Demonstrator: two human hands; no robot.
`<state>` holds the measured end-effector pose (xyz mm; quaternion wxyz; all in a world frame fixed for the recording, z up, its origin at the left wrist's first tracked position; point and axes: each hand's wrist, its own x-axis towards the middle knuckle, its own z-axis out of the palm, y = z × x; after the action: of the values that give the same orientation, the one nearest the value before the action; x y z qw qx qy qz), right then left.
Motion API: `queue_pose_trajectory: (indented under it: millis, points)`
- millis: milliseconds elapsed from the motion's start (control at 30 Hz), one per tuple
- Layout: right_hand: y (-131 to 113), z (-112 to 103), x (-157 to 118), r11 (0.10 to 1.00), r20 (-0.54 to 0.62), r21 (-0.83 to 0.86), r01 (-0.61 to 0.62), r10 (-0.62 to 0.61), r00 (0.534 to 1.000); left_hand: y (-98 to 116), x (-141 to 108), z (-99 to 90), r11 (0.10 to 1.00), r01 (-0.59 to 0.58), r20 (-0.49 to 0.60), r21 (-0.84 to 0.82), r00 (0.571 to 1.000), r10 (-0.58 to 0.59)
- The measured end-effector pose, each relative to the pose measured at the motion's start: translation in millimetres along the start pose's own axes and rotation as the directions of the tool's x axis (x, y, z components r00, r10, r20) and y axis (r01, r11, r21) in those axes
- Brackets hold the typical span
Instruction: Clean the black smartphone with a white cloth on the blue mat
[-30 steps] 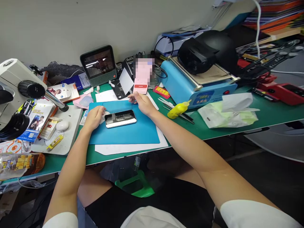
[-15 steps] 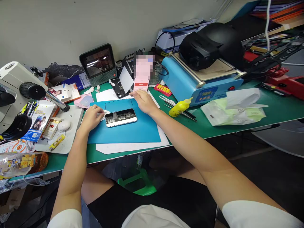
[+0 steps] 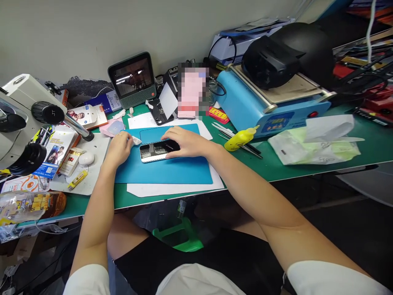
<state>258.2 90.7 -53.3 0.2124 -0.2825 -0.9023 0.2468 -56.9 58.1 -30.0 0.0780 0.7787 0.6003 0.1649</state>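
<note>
The right hand (image 3: 187, 141) is leaving the corner of the thin, clear, flat sheet with a dark rim (image 3: 151, 135) and is now gripping the shiny black phone with a pale, smooth edge (image 3: 155, 150) by its right end. The thumb is pressing the near side and the fingers are reaching over the far side. So the work is now going to the phone, not the sheet.

The phone is lying in the middle of the frame, on the smooth, flat blue mat (image 3: 166, 174). Just left of it, the left hand (image 3: 118, 149) is pinching a crumpled white tissue (image 3: 136, 140), its grip closed. The clear sheet is lying just above the phone in the frame. Bright stripes are shining on the black glass.

Flat white paper (image 3: 175, 189) is poking out under the mat, over the green bench (image 3: 120, 196). Right of the middle, a round yellow plastic bottle with a thin tip (image 3: 239, 139) is lying down.
</note>
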Motion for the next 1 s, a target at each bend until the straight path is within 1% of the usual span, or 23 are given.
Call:
queue_pose_trajectory:
  millis: [100, 167, 233, 300, 367, 433, 533, 633, 700, 733, 767, 833, 900, 1000]
  points:
    - [-1.5, -4.4, -2.1, 0.994, -0.02, -0.055, -0.094, 0.093, 0.995, 1.6, -1.8, -5.1, 0.997, 0.048, -0.125, -0.068, 0.991, -0.056]
    - [-2.0, -6.3, -2.1, 0.986, -0.034, -0.068, -0.149, 0.147, 0.989, 4.2, -3.4, -8.3, 0.994, 0.031, -0.145, -0.109, 0.988, -0.047]
    - [-2.1, -6.6, -1.1, 0.979, -0.042, -0.062, -0.196, 0.194, 0.98, 7.8, -5.0, -10.6, 0.992, -0.018, -0.093, -0.127, 0.996, 0.007]
    - [-1.4, -5.3, 0.3, 0.972, -0.049, -0.043, -0.231, 0.229, 0.972, 11.7, -6.3, -11.7, 0.987, -0.085, 0.006, -0.136, 0.996, 0.087]
    - [0.0, -3.4, 1.5, 0.97, -0.058, -0.017, -0.243, 0.242, 0.969, 14.4, -6.8, -12.1, 0.979, -0.142, 0.089, -0.143, 0.984, 0.156]
    - [1.6, -1.9, 1.9, 0.971, -0.074, 0.01, -0.24, 0.24, 0.968, 15.2, -5.9, -12.3, 0.975, -0.172, 0.138, -0.137, 0.972, 0.191]
    - [4.0, -1.1, 1.8, 0.972, -0.094, 0.037, -0.234, 0.237, 0.967, 14.4, -3.9, -14.1, 0.982, -0.155, 0.155, -0.108, 0.973, 0.171]
    - [5.8, -0.9, 1.9, 0.973, -0.101, 0.055, -0.224, 0.228, 0.968, 19.4, -9.2, -15.9, 0.998, -0.067, 0.132, -0.018, 0.989, 0.069]
    - [6.5, -0.4, 2.3, 0.973, -0.11, 0.066, -0.221, 0.228, 0.968, 29.4, -21.8, -13.6, 0.998, -0.019, 0.117, 0.065, 0.993, 0.012]
    - [6.8, 0.0, 2.6, 0.972, -0.117, 0.069, -0.223, 0.23, 0.966, 36.1, -30.9, -10.8, 0.995, -0.008, 0.108, 0.101, 0.994, -0.003]
    - [6.8, 0.4, 3.0, 0.971, -0.123, 0.069, -0.227, 0.234, 0.964, 43.3, -41.5, -6.8, 0.994, -0.019, 0.119, 0.107, 0.993, 0.006]
    - [6.3, 0.9, 4.0, 0.97, -0.13, 0.052, -0.238, 0.243, 0.961, 57.7, -64.9, 3.3, 0.995, -0.042, 0.183, 0.095, 0.983, 0.024]
    - [5.1, 1.0, 5.2, 0.967, -0.129, 0.032, -0.253, 0.255, 0.958, 69.4, -87.1, 13.1, 0.995, -0.015, 0.238, 0.094, 0.971, -0.007]
    - [3.0, 0.6, 7.0, 0.963, -0.133, 0.037, -0.267, 0.27, 0.954, 79.9, -107.5, 21.1, 0.996, -0.01, 0.262, 0.093, 0.965, -0.015]
